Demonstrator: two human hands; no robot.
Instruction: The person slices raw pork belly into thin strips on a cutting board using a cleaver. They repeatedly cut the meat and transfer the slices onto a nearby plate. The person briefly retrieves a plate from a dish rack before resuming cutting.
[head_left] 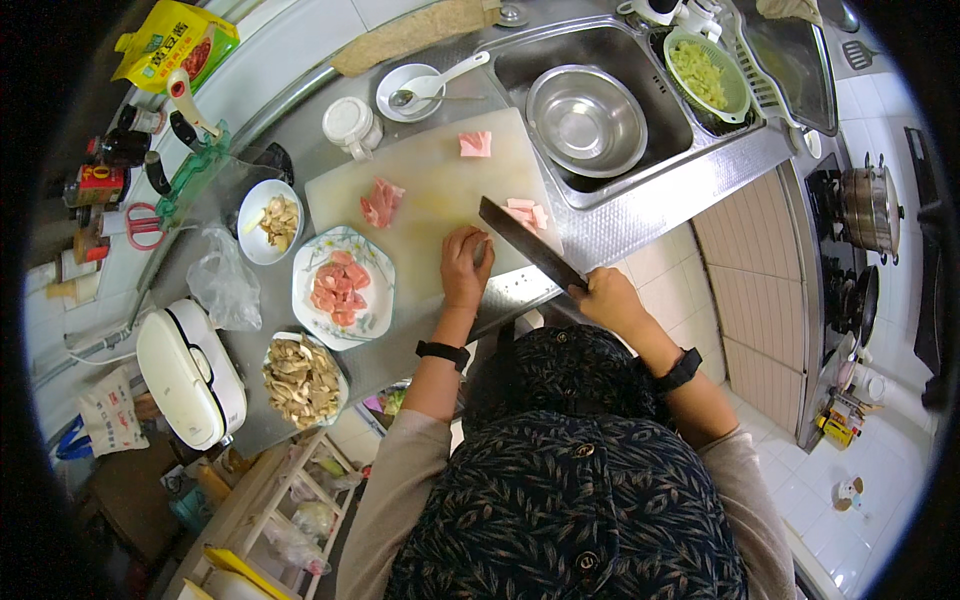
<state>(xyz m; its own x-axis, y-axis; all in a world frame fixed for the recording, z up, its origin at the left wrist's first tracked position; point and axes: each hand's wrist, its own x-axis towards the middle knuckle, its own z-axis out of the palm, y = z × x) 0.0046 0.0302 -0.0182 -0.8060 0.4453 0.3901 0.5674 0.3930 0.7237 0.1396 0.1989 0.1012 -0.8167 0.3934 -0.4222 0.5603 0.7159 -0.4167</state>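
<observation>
A kitchen cleaver (528, 243) is in my right hand (608, 300), fingers wrapped round its handle. Its dark blade slants up and left over the right part of a white cutting board (420, 170). Beside the blade, cut pale pink meat pieces (526, 213) lie at the board's right edge, partly hidden by it. My left hand (466, 268) is curled closed at the board's near side, left of the blade; whatever its fingers may hold is hidden. Also on the board are a redder meat chunk (381, 203) and a pale pink block (475, 145) farther back.
Left of the board stand a plate of sliced meat (306, 322), a bowl of garlic and ginger (251, 222) and a dish of mushrooms (303, 382). A steel basin (587, 122) sits in the sink (665, 160). A lidded white jar (350, 124) is behind the board.
</observation>
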